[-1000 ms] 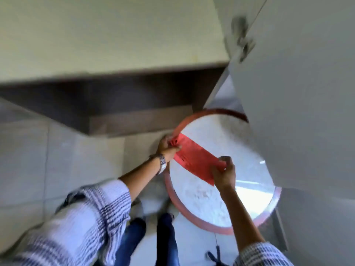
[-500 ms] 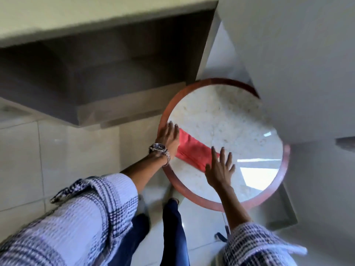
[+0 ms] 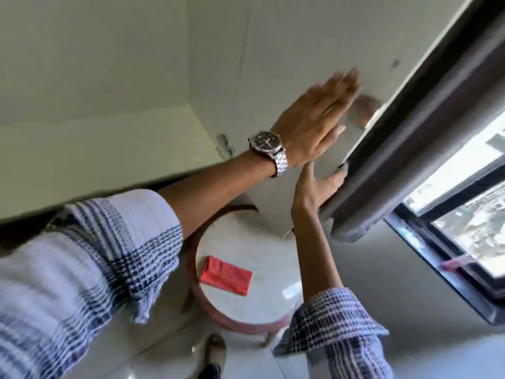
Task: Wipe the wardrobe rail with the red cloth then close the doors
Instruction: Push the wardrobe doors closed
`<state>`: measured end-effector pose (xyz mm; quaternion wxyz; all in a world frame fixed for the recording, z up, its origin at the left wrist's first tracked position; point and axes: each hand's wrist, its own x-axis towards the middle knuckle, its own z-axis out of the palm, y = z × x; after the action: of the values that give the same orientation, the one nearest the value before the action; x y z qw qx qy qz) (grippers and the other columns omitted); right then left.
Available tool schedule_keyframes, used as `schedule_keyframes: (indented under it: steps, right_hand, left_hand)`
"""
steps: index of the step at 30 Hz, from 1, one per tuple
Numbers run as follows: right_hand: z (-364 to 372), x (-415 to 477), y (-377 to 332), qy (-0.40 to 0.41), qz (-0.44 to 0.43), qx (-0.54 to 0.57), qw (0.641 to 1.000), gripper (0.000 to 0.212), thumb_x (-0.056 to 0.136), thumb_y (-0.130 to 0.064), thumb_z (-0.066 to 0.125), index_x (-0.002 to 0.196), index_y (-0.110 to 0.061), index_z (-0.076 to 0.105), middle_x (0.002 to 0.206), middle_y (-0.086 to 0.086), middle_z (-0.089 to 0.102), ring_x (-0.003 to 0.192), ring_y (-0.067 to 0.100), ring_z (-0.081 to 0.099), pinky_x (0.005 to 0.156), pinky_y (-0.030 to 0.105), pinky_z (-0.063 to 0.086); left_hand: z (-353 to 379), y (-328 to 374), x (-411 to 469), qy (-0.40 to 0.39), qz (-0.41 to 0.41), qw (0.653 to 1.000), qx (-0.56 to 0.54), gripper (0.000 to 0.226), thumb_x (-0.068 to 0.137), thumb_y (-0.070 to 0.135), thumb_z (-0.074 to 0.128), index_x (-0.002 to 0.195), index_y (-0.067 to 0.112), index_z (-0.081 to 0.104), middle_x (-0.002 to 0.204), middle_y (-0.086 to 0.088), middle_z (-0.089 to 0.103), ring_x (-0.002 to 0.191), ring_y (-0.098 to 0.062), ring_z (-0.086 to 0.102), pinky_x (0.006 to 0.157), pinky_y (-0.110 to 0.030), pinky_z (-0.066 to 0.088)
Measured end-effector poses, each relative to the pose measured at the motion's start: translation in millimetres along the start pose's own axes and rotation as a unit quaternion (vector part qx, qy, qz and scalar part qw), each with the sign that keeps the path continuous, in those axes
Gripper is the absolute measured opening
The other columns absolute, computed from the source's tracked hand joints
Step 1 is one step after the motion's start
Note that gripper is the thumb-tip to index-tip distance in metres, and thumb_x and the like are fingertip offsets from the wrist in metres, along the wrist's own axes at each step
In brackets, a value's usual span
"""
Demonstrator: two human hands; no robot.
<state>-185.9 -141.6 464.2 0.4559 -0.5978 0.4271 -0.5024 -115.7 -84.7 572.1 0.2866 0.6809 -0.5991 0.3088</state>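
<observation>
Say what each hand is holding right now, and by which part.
Neither holds anything. The left hand lies flat on the wardrobe door; the right hand is open beside the curtain. The red cloth lies on the round table.

a small round worktop (image 3: pixel 254 305) stands low in the head view, its pale marble-like top ringed by a reddish-brown wooden rim. the red cloth (image 3: pixel 226 274) lies folded into a flat rectangle on the left half of the top, near the rim and not hanging over it. a bright patch of light sits on the right part of the top. the worktop rests on a glossy pale tiled floor (image 3: pixel 153 359).
</observation>
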Motion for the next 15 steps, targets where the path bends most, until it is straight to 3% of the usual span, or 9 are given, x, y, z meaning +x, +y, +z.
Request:
schedule_keyframes:
  steps: [3,6,8,11,13,15]
  right_hand:
    - [-32.3,-32.1,-44.6,-0.006,0.024,-0.02,0.999,0.081,0.088,-0.028,0.076,0.153,-0.003,0.035,0.149,0.018,0.046,0.14,0.033,0.042,0.118,0.044,0.037]
    - [-18.4,-83.8,-39.9,-0.026,0.039,-0.073,0.996,0.073,0.092,-0.033,0.071,0.149,-0.001,0.038,0.141,0.019,0.049,0.132,0.036,0.046,0.108,0.047,0.04]
    - [-12.3,-124.3,-30.0,-0.067,-0.034,-0.101,0.992,0.061,0.097,-0.039,0.064,0.142,-0.004,0.045,0.13,0.013,0.054,0.121,0.029,0.051,0.102,0.044,0.045]
    - [0.5,-166.6,-18.9,-0.11,-0.168,-0.109,0.973,0.036,0.101,-0.038,0.059,0.125,-0.011,0.054,0.113,0.006,0.057,0.103,0.023,0.056,0.091,0.044,0.053]
    - [26.4,-181.8,-21.2,-0.152,-0.226,-0.091,0.958,0.032,0.103,-0.036,0.055,0.125,-0.014,0.049,0.113,0.007,0.055,0.102,0.025,0.056,0.087,0.048,0.055]
    - [72.6,-194.8,-41.5,-0.219,-0.268,-0.064,0.936,0.051,0.104,-0.034,0.055,0.145,-0.01,0.037,0.141,0.014,0.048,0.128,0.029,0.05,0.109,0.048,0.048]
  left_hand:
    - [-74.4,37.3,38.2,-0.045,0.03,0.998,0.018,0.068,0.105,0.037,0.04,0.158,0.003,0.015,0.167,-0.016,0.013,0.156,-0.028,0.015,0.124,-0.046,0.027]
    - [-90.6,35.0,47.8,-0.031,0.012,0.999,-0.004,0.077,0.103,0.038,0.049,0.154,-0.009,0.015,0.164,-0.028,0.012,0.155,-0.036,0.016,0.123,-0.049,0.029]
    - [-97.7,28.7,39.1,0.058,-0.048,0.997,-0.03,0.085,0.096,0.028,0.063,0.146,-0.023,0.017,0.156,-0.043,0.014,0.15,-0.047,0.021,0.117,-0.05,0.04]
    - [-126.2,12.0,25.3,0.218,-0.153,0.963,-0.047,0.09,0.089,0.022,0.073,0.141,-0.029,0.021,0.151,-0.05,0.018,0.146,-0.046,0.028,0.09,-0.034,0.062]
    - [-153.3,-15.5,9.0,0.266,-0.16,0.95,0.046,0.089,0.088,0.029,0.072,0.139,-0.028,0.027,0.148,-0.05,0.024,0.144,-0.051,0.031,0.107,-0.043,0.052]
    - [-186.3,-52.2,-8.5,0.264,-0.161,0.932,0.188,0.088,0.09,0.04,0.065,0.141,-0.022,0.032,0.148,-0.045,0.032,0.142,-0.053,0.032,0.121,-0.057,0.03]
